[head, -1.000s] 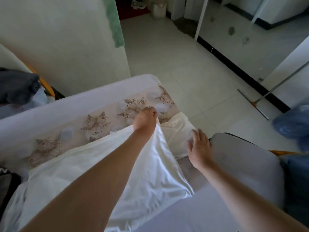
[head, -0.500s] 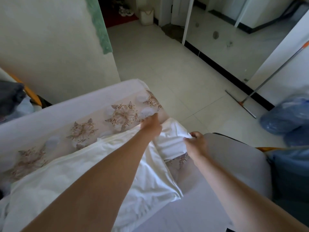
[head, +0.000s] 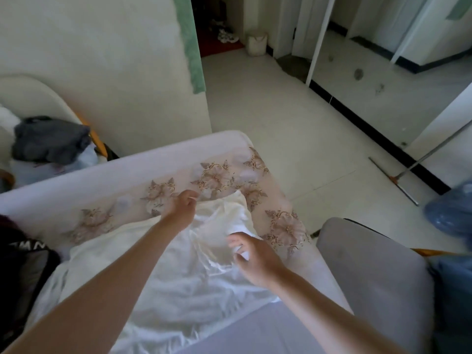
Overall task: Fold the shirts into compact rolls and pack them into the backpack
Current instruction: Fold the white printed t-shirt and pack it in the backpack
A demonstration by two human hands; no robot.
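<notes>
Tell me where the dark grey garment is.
Head view, upper left: the dark grey garment lies bunched on pale cloth by the wall, beyond the bed's far edge.

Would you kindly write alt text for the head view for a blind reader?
A white shirt lies spread on a flowered bed cover. The left hand is at its far edge, the right hand spread over a fold.
</notes>
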